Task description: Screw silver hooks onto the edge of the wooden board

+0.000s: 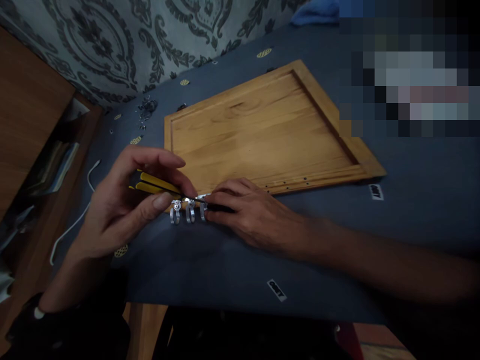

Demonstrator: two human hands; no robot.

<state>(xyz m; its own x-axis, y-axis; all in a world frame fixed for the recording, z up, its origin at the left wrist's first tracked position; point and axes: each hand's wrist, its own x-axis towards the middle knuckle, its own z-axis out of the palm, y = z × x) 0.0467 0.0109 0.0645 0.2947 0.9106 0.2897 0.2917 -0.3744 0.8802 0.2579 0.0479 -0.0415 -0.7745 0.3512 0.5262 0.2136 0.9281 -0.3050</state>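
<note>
My left hand is closed around a yellow-and-black screwdriver. Its thin dark shaft points right, towards a row of small silver metal hooks at the near left edge of a wooden board. The board has a raised frame, and dark holes show along its near side. My right hand lies over that edge, fingertips closed at the rightmost hook and the shaft's tip. Those fingers partly hide the hook, and the exact contact of the tip cannot be made out.
A pile of small dark metal parts lies beyond the board to the left. A white cable runs along the table's left side, beside a wooden shelf. Blue cloth sits at the back, near the patterned wall.
</note>
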